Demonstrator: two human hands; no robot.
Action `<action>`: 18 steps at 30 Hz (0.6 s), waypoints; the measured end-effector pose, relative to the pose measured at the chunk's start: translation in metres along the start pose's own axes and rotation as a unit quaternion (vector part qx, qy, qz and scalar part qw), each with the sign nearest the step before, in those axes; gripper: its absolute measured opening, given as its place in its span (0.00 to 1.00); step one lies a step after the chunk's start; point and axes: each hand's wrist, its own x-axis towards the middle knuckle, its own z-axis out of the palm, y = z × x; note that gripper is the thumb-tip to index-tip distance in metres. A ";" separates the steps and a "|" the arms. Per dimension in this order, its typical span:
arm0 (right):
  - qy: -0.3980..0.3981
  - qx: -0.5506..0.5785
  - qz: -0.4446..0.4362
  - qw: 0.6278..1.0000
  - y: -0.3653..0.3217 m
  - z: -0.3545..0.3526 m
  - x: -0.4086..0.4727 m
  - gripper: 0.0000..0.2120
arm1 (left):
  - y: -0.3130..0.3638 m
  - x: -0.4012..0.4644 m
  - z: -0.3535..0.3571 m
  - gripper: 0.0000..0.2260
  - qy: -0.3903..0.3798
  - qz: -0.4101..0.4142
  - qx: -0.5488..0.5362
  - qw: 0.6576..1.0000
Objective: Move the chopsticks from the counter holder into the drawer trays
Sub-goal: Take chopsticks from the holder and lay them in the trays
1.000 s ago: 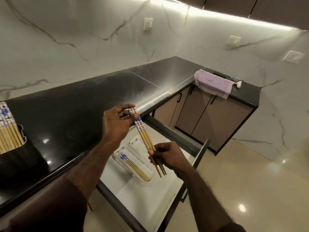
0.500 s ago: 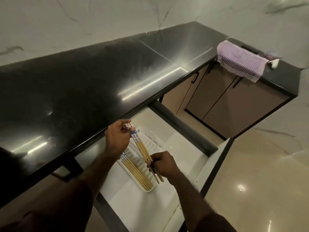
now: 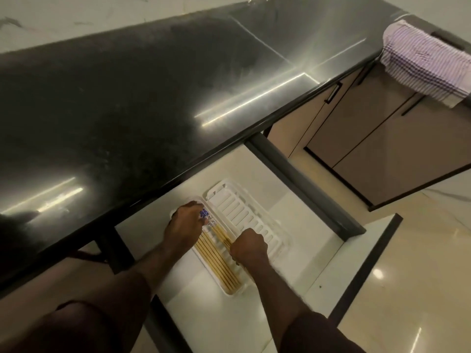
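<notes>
- Lowering a small bundle of wooden chopsticks with blue-and-white patterned tops [image 3: 216,229] into the left white slotted plastic tray [image 3: 230,291], the person works with both hands so the sticks go down parallel.
- The left hand [image 3: 182,229] is pinched on the patterned ends at the tray's far end; the right hand [image 3: 248,247] is curled round the plain shafts nearer the tray's middle. Held at two places, the bundle seems less likely to fan out or roll.
- Other chopsticks [image 3: 221,266] already lie side by side in that tray, on its left side, so the new ones are aimed just beside them.
- A second white slotted tray [image 3: 244,212] touches the first on its right and looks empty, probably kept for later loads.
- Both trays sit in the open pale drawer [image 3: 204,324], below the black polished stone counter [image 3: 127,110]; the counter holder is out of view.
</notes>
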 end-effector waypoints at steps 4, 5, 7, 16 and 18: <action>0.049 -0.065 -0.049 0.996 -0.010 0.014 -0.002 0.09 | -0.006 0.000 0.010 0.07 -0.035 0.023 0.091 0.995; 0.065 -0.086 -0.059 0.992 -0.012 0.021 -0.003 0.09 | -0.008 0.000 0.013 0.08 -0.054 0.018 0.104 0.993; 0.083 -0.110 -0.066 0.988 -0.013 0.035 -0.005 0.09 | -0.011 0.000 0.018 0.12 -0.077 0.009 0.124 0.989; 0.115 -0.117 -0.078 0.983 0.004 0.068 0.000 0.11 | -0.009 0.006 0.030 0.09 -0.147 -0.044 0.114 0.982; 0.116 -0.124 -0.085 0.982 0.005 0.070 0.001 0.14 | -0.014 0.002 0.032 0.09 -0.123 -0.032 0.089 0.988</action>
